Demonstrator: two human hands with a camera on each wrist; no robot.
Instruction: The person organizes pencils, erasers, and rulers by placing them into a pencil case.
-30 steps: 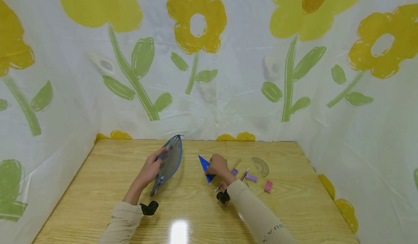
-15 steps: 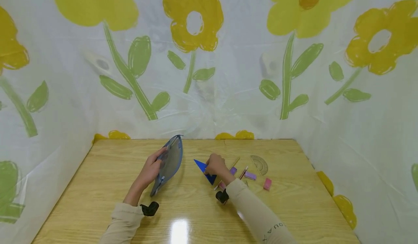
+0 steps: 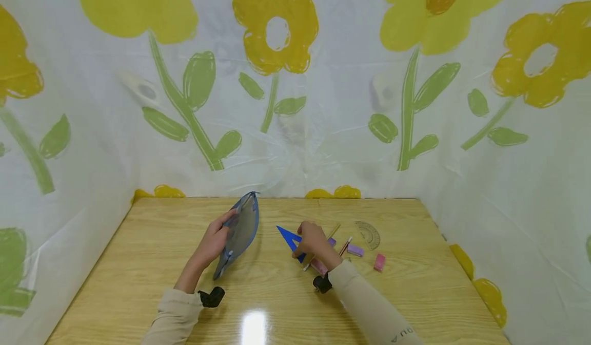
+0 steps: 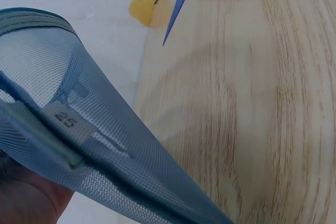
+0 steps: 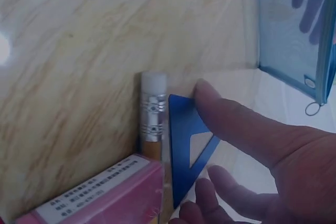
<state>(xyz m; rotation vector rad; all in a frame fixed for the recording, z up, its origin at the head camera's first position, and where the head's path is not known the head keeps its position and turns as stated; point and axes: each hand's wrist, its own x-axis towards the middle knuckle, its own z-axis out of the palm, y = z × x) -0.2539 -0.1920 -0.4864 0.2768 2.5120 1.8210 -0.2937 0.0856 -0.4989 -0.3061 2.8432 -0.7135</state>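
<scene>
I watch the left hand point(image 3: 215, 238) grip a mesh zipper pouch point(image 3: 244, 227) above a wooden table point(image 3: 129, 268); the right hand point(image 3: 315, 238), thumb and fingers parted, meets a blue set square point(image 5: 180, 145) beside a pencil point(image 5: 153, 109). Pinched or not, I cannot tell.

Tag point(image 4: 71, 123): the number 25, dark on pale, on the blue pouch point(image 4: 113, 114); clear in the left wrist view.
Right sleeve point(image 3: 369, 304): dark letters U and A beside a round one, O or Q, near the head view's lower edge.
Pink eraser point(image 5: 121, 198): a white strip point(image 5: 92, 187) with rows of small Chinese print and some digits, too blurred to read.
Protractor point(image 3: 368, 235): marks along its arc, any figures too small.
</scene>
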